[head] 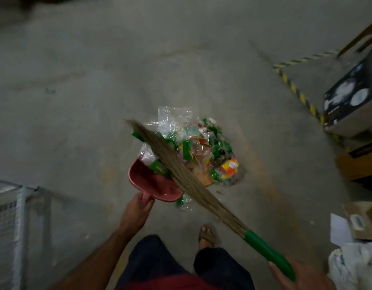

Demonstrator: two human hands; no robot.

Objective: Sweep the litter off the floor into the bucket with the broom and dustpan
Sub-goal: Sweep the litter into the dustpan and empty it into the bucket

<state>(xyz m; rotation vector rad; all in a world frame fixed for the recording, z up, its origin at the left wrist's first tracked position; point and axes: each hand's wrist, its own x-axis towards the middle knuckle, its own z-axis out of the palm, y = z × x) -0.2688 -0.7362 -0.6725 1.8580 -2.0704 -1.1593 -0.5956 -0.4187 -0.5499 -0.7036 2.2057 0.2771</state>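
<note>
On the grey concrete floor (pixel 97 101), just ahead of the person's sandalled foot (pixel 208 235), lies a heap of litter (pixel 201 149): clear plastic film, green wrappers, an orange-and-yellow packet and scraps of brown card. Against its near left edge sits a red dustpan (pixel 155 185), its mouth facing the heap; a few green and clear wrappers lie over its front lip, while the rest of the pan is bare. The left hand (pixel 139 210) is curled round the dustpan's short handle. The right hand (pixel 300 275) is wrapped about the green handle of a grass broom (pixel 180 170), whose long bristles slant across the pan and the heap. One small wrapper lies just behind the pan. Cardboard boxes (pixel 356 166) stand at the right. No bucket can be made out.
</note>
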